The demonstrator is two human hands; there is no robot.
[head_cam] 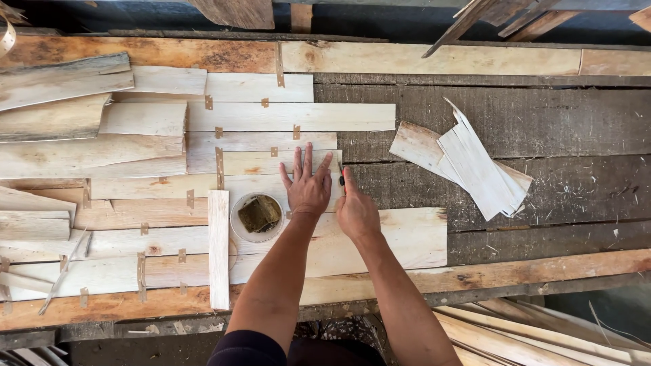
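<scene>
Veneer sheet point(271, 163) lies under the spread-fingered left hand point(307, 186); right hand point(355, 211) fingers pinch a small tool point(341, 177).

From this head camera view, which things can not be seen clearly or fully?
- Tool in the right hand: the hand covers it; only a dark and red tip shows.
- Brown lump in the round white cup: too small to tell the material.
- Veneer sheet under the left hand: partly covered by the palm.
- Wood strips under the bench: cut by the frame's lower edge.
</scene>
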